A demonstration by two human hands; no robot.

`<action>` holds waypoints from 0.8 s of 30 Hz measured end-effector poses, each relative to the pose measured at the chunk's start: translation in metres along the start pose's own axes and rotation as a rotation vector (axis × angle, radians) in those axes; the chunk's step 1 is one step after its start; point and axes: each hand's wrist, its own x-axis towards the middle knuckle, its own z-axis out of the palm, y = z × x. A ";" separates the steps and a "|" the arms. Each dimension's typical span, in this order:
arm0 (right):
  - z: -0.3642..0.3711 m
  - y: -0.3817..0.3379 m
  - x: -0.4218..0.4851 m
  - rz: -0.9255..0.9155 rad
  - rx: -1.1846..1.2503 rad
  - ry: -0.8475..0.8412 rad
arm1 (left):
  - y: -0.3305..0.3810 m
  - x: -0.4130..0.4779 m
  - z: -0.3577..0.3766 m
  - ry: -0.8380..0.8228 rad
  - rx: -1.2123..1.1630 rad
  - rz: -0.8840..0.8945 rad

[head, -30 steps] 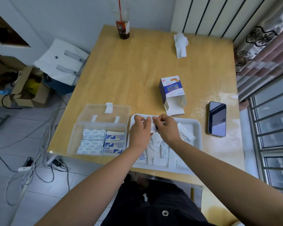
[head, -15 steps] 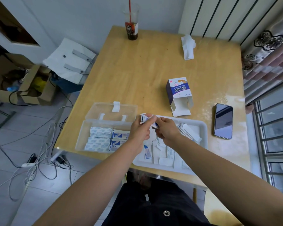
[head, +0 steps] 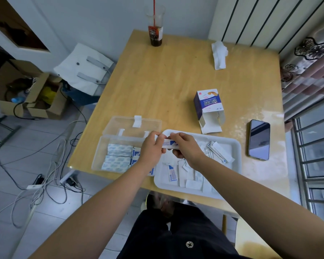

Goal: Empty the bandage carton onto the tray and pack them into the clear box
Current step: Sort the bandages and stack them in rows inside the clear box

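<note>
**Ana:** While both grips meet over the far-left corner of the tray point(head: 236, 146), look at what they share: a slim stack of bandages point(head: 169, 143) in blue-and-white wrappers, held up in the air.

**Ben:** Who has which end?

**Ana:** The left grip point(head: 151, 151) pinches the left end and the right grip point(head: 188, 148) is curled round the right end. Both are clenched on that one stack, just beside the clear box point(head: 99, 156).

**Ben:** And inside the box?

**Ana:** Packed bandages point(head: 118, 155) lie flat in neat rows. The pale patterned wrappers are on the left and the blue-printed ones on the right, partly hidden behind the left wrist. Its lid point(head: 127, 126) is thrown open and lies flat on the desk point(head: 166, 81) behind it, with the white latch at the far edge.

**Ben:** What about the tray?

**Ana:** It's a white tray at the desk's near edge, with loose bandages point(head: 190, 181) scattered across it. Most show plain white, one shows blue print, and a bunch is heaped at the right side.

**Ben:** And the carton?

**Ana:** The carton point(head: 208, 102) lies beyond the tray, printed face up, with its flaps open toward the tray. I cannot tell what is inside it.

**Ben:** Anything further out?

**Ana:** A phone point(head: 259, 140) lies right of the tray, screen dark. At the desk's far edge are a crumpled tissue point(head: 219, 55) and a cup point(head: 155, 34) of dark drink with a red straw.
</note>
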 end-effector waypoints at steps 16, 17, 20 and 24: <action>0.050 -0.025 0.022 -0.135 -0.570 -0.103 | -0.033 0.005 -0.090 0.001 0.067 -0.188; 0.051 -0.024 0.024 -0.147 -0.563 -0.078 | -0.038 0.007 -0.093 -0.031 0.222 -0.171; 0.055 -0.020 0.024 -0.163 -0.593 -0.058 | -0.050 0.008 -0.097 -0.205 0.673 -0.043; 0.062 -0.016 0.023 -0.188 -0.648 -0.064 | -0.055 0.008 -0.091 -0.369 0.943 -0.014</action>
